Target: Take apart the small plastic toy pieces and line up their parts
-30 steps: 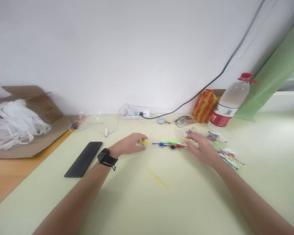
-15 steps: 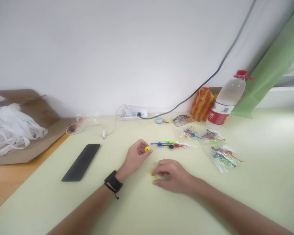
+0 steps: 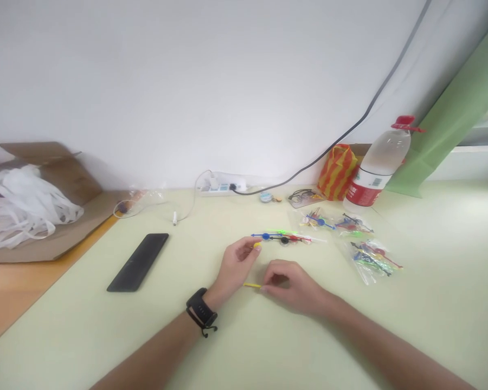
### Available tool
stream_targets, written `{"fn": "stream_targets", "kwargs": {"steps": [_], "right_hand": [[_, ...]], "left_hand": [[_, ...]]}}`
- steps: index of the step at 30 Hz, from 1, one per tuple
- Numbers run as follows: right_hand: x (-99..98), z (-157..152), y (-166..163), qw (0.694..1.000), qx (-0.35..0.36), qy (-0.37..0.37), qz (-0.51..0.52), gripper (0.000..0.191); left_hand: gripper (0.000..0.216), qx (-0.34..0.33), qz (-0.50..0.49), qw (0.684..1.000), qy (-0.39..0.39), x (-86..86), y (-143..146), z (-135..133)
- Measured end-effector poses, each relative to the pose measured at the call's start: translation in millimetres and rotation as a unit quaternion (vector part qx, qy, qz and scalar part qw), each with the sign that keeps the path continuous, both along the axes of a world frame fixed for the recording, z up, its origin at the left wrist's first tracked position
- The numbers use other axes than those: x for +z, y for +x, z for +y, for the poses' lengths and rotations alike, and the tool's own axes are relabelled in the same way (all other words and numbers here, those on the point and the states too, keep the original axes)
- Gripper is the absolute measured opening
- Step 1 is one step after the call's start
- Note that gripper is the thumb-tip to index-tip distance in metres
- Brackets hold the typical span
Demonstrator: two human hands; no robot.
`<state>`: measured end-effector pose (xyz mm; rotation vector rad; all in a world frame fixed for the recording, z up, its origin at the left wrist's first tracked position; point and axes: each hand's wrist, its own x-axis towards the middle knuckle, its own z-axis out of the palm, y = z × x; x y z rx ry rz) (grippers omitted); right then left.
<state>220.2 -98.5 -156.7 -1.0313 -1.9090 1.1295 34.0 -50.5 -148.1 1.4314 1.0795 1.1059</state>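
Note:
My left hand (image 3: 236, 264), with a black watch on its wrist, pinches a small yellow round piece (image 3: 257, 245) at the fingertips, just above the pale green table (image 3: 268, 346). Close to its right, my right hand (image 3: 289, 285) pinches the end of a thin yellow stick (image 3: 251, 285), which points left toward the left hand. Behind both hands lies a row of small coloured sticks and discs (image 3: 282, 237), blue, green, black and red.
Clear bags of coloured sticks (image 3: 370, 257) lie to the right. A black phone (image 3: 139, 261) lies at the left. At the back stand a power strip (image 3: 223, 188), glasses (image 3: 303, 196), a striped bag (image 3: 336, 171), a water bottle (image 3: 377, 168), cardboard and white plastic bags (image 3: 24, 208).
My right hand left the far bags, came down to the yellow stick and lifted it. My left hand drew back toward me with the yellow piece.

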Motion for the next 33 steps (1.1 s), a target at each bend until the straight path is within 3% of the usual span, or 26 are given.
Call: {"fn": "stream_targets", "kwargs": {"steps": [5,12,18,25,33], "right_hand": [[3.9,1,10,0.999,-0.021,-0.035,0.015,0.026],[16.4,0,14,0.997,-0.025,-0.055,0.047,0.027],[9.3,-1,3,0.988,-0.011,-0.102,0.12,0.031],[12.5,1,9,0.984,-0.1,-0.041,0.141,0.032],[17.4,-1,9,0.987,-0.066,-0.026,0.145,0.034]], "left_hand": [[0.03,-0.013,0.005,1.0,-0.015,2.0,-4,-3],[0.045,-0.033,-0.037,0.997,-0.051,5.0,-9,-3],[0.05,-0.067,-0.085,0.992,-0.059,-0.3,-9,-2],[0.044,-0.096,-0.055,0.992,-0.059,5.7,-9,-6],[0.028,-0.156,-0.018,0.987,-0.018,15.6,-7,-13]]}}
